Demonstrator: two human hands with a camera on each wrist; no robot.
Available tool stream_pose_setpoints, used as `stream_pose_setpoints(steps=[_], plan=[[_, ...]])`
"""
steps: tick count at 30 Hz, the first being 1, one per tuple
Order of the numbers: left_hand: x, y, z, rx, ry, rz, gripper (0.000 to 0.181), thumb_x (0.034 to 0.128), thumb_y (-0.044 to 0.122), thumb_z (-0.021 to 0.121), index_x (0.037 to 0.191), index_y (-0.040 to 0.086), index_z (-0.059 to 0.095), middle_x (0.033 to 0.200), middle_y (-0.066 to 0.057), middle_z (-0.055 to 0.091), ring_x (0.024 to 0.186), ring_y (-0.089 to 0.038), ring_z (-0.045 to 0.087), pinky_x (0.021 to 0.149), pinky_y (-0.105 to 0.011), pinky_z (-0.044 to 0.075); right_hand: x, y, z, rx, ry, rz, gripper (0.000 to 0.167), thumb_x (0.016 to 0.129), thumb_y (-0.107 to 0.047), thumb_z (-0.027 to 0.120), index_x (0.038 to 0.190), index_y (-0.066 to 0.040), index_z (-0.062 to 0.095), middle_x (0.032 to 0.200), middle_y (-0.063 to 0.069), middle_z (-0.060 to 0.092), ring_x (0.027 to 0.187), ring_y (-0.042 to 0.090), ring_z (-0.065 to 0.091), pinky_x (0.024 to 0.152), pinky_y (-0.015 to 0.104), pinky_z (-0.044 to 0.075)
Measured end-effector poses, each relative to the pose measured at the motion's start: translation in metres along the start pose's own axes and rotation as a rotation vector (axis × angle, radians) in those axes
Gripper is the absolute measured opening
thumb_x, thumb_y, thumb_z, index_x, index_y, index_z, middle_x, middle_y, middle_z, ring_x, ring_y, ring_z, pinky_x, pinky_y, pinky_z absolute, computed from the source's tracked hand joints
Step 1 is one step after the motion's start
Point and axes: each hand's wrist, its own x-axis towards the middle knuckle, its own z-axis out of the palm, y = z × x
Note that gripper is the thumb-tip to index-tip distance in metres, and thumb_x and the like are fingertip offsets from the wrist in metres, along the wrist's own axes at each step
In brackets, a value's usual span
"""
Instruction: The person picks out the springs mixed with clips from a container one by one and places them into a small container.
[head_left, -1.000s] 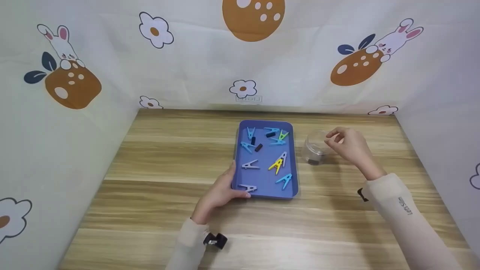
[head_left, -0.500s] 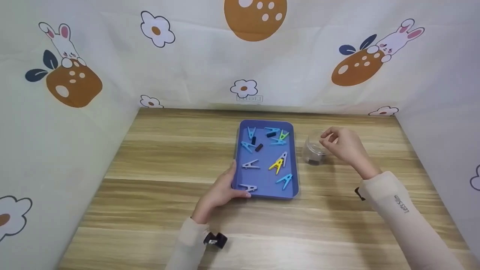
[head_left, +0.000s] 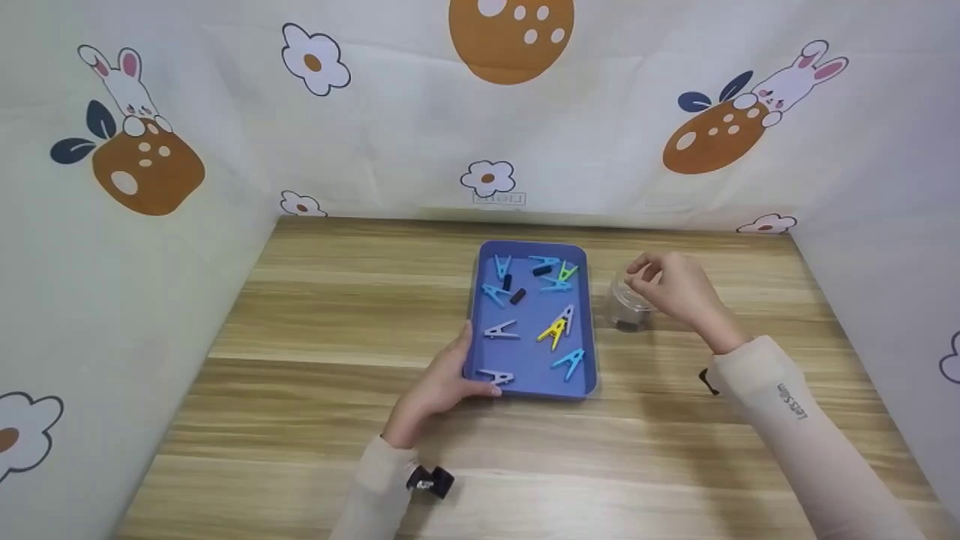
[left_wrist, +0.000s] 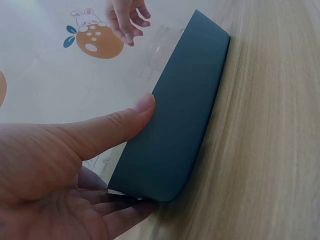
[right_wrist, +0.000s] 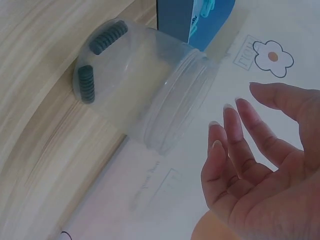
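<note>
My left hand (head_left: 446, 375) grips the near-left corner of a blue tray (head_left: 540, 386), thumb along the near wall (left_wrist: 167, 125) and fingers at the left side. Clothespins in light blue, grey, yellow (head_left: 553, 332) and green lie in the tray, among small dark ridged cylinders (head_left: 517, 295). Above a clear jar (head_left: 624, 304) hovers my right hand (head_left: 679, 289), holding nothing; its fingers are loosely bent, with a gap to the thumb in the right wrist view. Through the jar's wall two dark ridged cylinders (right_wrist: 108, 37) show at its bottom. The jar's mouth is uncovered.
Tray and jar stand side by side on a wood-grain table (head_left: 337, 300). Pale printed cloth (head_left: 390, 112) walls in the back and both sides.
My right hand has drifted left, from the jar's right side to over its mouth. The left hand, tray and clothespins have stayed in place.
</note>
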Motion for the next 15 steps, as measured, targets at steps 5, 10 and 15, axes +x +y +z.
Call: stream_pose_setpoints(steps=[5,10,15], plan=[[0.0,0.001,0.0,-0.001,0.003,0.009,0.116,0.0827,0.008,0.088,0.16,-0.017,0.005,0.168,-0.038,0.01,0.157,-0.051,0.016,0.131,-0.057,0.014,0.004,-0.01,0.004,0.013,-0.009,0.005,0.019,0.098,-0.014,0.07,0.108,0.0,0.076,0.094,0.019,0.073,0.065,0.017,0.056,0.057,0.028,0.046],[0.0,0.001,0.0,-0.002,0.005,0.007,0.117,0.0823,0.008,0.088,0.161,-0.016,0.005,0.168,-0.037,0.01,0.157,-0.051,0.017,0.131,-0.057,0.013,0.008,-0.02,0.008,0.022,-0.026,0.02,0.019,0.098,-0.014,0.068,0.109,-0.001,0.076,0.096,0.018,0.073,0.066,0.018,0.057,0.056,0.027,0.047],[0.001,0.001,0.0,0.005,-0.001,-0.001,0.118,0.0827,0.009,0.088,0.162,-0.014,0.004,0.169,-0.036,0.009,0.158,-0.05,0.016,0.131,-0.057,0.013,0.012,-0.028,0.012,0.039,-0.047,0.022,0.021,0.1,-0.014,0.066,0.112,0.0,0.075,0.1,0.02,0.072,0.063,0.016,0.055,0.055,0.028,0.046]])
